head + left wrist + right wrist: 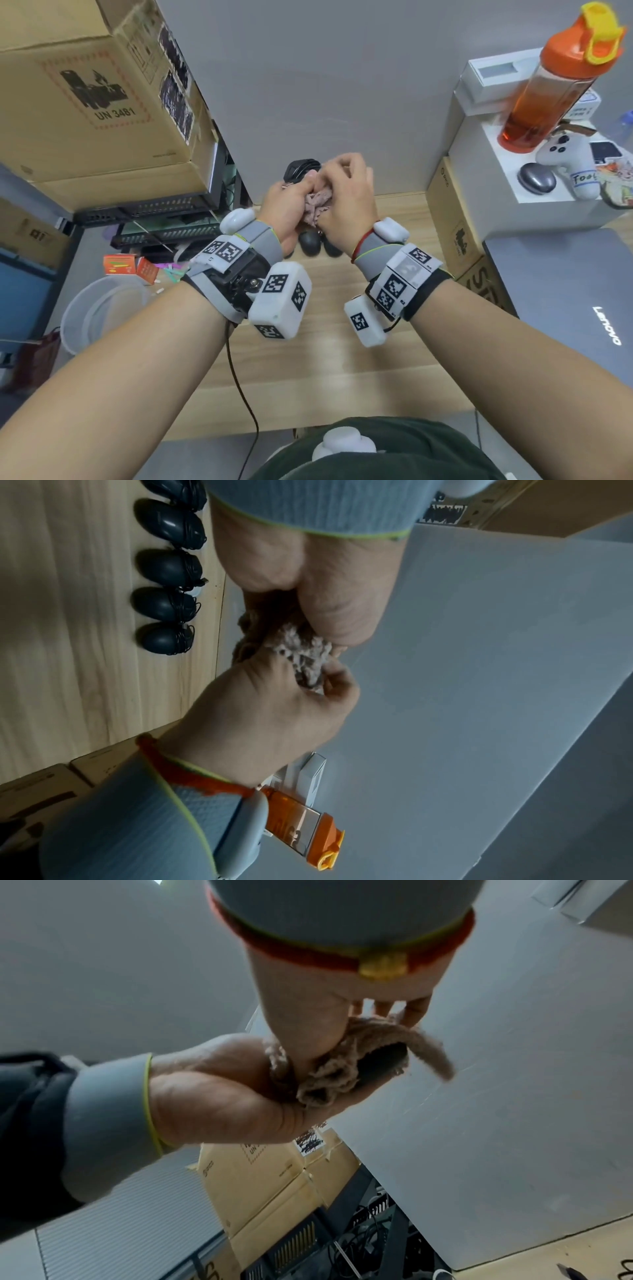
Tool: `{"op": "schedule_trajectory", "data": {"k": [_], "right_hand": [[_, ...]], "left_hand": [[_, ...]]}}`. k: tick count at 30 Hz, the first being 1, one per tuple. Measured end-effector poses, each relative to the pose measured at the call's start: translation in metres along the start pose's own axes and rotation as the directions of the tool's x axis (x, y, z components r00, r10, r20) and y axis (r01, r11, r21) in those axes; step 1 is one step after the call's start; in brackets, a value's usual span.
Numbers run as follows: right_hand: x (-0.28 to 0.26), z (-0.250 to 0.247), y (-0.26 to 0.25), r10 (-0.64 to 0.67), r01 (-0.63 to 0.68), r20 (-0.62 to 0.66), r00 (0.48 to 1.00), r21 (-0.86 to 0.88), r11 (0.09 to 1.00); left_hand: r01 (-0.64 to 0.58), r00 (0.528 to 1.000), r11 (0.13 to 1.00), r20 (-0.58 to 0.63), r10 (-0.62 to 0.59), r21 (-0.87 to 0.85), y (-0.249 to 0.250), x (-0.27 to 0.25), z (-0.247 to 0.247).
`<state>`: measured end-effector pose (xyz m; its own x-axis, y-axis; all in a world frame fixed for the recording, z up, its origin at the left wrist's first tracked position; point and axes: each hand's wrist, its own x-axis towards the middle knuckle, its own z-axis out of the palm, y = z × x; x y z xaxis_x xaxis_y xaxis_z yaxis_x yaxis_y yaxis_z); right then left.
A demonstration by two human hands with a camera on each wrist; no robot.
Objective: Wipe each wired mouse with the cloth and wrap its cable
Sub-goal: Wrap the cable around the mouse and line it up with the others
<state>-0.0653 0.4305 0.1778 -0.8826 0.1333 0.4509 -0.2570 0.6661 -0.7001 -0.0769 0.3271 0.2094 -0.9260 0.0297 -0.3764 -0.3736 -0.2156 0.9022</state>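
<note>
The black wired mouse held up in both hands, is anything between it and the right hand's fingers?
Yes. The crumpled pinkish-brown cloth lies between the right hand and the black wired mouse, which the left hand cradles from below. Only a dark patch of mouse shows through.

Cloth bunched over one black mouse, wrapped mice lined up on the desk

You have a nubbly, pinkish-beige cloth [318, 205] crumpled around a black mouse [382, 1066], raised above the desk; only a dark sliver of the mouse shows under the folds, and one loose flap of cloth hangs free to the side. Past it, by the grey wall, another black mouse [301, 170] sits with its cable coiled round it. On the wooden desk a row of black mice [167, 599] lies side by side near the wall edge, each with its cable wound round the body.
</note>
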Motion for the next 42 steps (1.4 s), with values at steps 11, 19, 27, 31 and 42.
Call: {"op": "schedule_trajectory", "data": {"k": [11,19,27,31,42], "right_hand": [[-0.004,-0.020,0.014,0.199,-0.237,0.289,0.936,0.103,0.966],[-0.016,-0.015,0.020,0.297,-0.345,0.296,0.908,0.122,0.931],[-0.021,-0.022,0.054,0.253,-0.258,0.407,0.878,-0.043,0.965],[-0.072,-0.004,0.115,0.473,-0.420,0.589,0.656,-0.236,0.876],[-0.058,-0.018,0.112,0.126,-0.504,0.711,0.692,0.350,0.790]], "left_hand": [[0.008,0.997,0.998,-0.074,-0.003,0.057,0.000,-0.002,-0.013],[-0.142,0.986,0.964,-0.054,0.158,0.225,0.005,-0.001,0.003],[-0.050,0.999,0.989,0.023,0.047,0.140,0.003,0.006,-0.010],[-0.020,0.998,0.969,0.060,0.005,0.247,-0.004,0.006,-0.012],[0.159,0.963,0.902,0.138,-0.231,0.401,-0.076,0.006,-0.021]]}}
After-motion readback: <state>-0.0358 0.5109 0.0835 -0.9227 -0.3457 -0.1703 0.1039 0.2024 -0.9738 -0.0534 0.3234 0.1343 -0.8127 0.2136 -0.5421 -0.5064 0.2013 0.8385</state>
